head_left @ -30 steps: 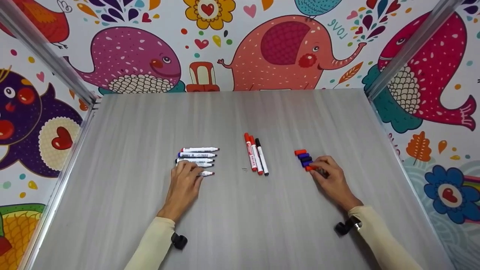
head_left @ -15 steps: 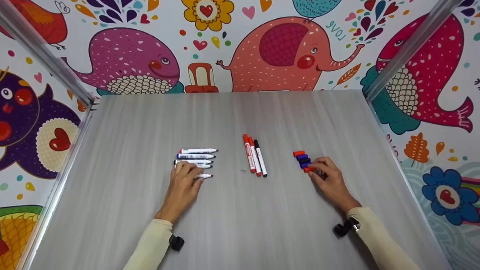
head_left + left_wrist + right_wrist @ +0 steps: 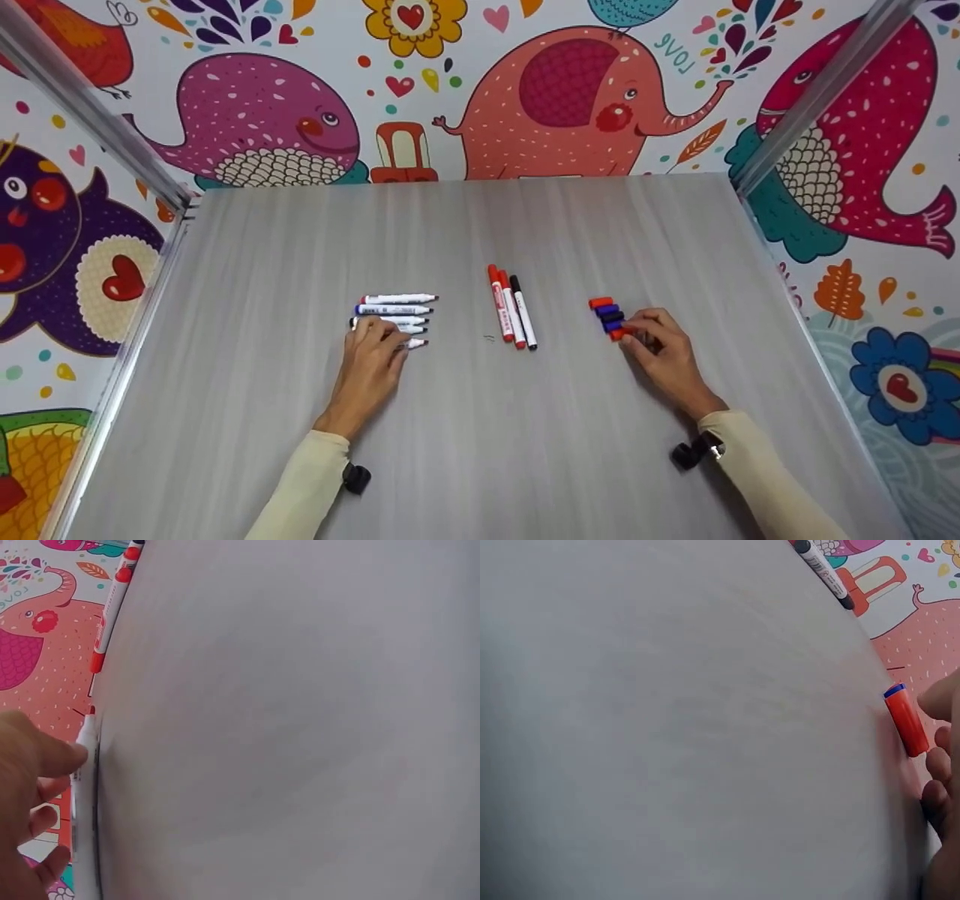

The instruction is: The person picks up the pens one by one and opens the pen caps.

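Note:
My left hand [image 3: 373, 360] pinches a white uncapped marker [image 3: 415, 343] with a red tip, lying nearest me below a row of several white uncapped markers [image 3: 397, 309]. In the left wrist view the thumb [image 3: 67, 756] lies against this marker's barrel, while the index finger is hidden. On the right, several marker caps [image 3: 609, 316] in red, blue and black lie side by side. My right hand [image 3: 664, 352] is beside the nearest red cap [image 3: 907, 721]. A narrow gap shows between thumb and cap in the right wrist view.
Capped markers, two red [image 3: 500, 304] and one black [image 3: 524, 311], lie side by side mid-table. Small dark marks [image 3: 490, 338] sit left of their lower ends. The grey tabletop [image 3: 480, 442] ends at a patterned wall [image 3: 420, 90] behind, with metal posts at the corners.
The marker under my left hand has moved slightly away from me, closer to the row. My right fingers have backed off a little from the red cap, which lies against the other caps.

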`<state>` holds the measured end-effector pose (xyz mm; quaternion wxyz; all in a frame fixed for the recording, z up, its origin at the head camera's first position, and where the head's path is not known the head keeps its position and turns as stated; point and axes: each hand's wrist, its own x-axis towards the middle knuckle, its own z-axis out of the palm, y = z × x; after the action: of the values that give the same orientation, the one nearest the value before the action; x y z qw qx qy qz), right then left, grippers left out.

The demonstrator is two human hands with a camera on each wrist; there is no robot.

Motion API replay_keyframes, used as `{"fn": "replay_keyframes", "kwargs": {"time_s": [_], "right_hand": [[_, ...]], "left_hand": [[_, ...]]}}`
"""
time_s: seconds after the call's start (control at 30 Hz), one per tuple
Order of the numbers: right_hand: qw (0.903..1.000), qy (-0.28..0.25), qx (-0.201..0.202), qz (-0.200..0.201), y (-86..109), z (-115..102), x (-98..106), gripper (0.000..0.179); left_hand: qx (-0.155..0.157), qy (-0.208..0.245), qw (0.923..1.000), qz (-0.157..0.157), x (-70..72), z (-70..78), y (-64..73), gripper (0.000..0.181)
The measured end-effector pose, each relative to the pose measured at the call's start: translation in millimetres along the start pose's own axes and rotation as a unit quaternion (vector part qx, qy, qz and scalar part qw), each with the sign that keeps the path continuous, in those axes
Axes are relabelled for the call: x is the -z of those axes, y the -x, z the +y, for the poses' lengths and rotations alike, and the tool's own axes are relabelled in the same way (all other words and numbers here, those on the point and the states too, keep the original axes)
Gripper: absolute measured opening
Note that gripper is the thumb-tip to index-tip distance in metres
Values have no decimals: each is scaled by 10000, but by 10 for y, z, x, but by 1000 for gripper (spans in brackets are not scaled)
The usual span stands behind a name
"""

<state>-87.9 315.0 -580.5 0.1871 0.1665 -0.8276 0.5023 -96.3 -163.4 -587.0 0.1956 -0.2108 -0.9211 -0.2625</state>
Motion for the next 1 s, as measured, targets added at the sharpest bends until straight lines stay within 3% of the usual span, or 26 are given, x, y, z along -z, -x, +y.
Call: {"fn": "replay_keyframes", "kwargs": {"time_s": [0.2,0.37,0.53,0.8,1.0], "right_hand": [[9996,-107,262,-87,-107,-90,-33,27],[9991,-313,142,-249,-224,15,-136,27],[9974,-88,215,-679,-355,114,-229,24],[9901,224,413,-1325,-548,53,-376,21],[9843,411,176,-1706,-657,-26,-502,25]], "left_hand": [[-37,90,9999,65,21,86,-45,19],[-156,379,9989,223,-25,199,-93,20],[-226,601,9978,164,-99,329,-138,21],[-88,1088,9940,-67,-210,518,-195,22],[-54,1198,9927,-126,-328,621,-247,24]]}}
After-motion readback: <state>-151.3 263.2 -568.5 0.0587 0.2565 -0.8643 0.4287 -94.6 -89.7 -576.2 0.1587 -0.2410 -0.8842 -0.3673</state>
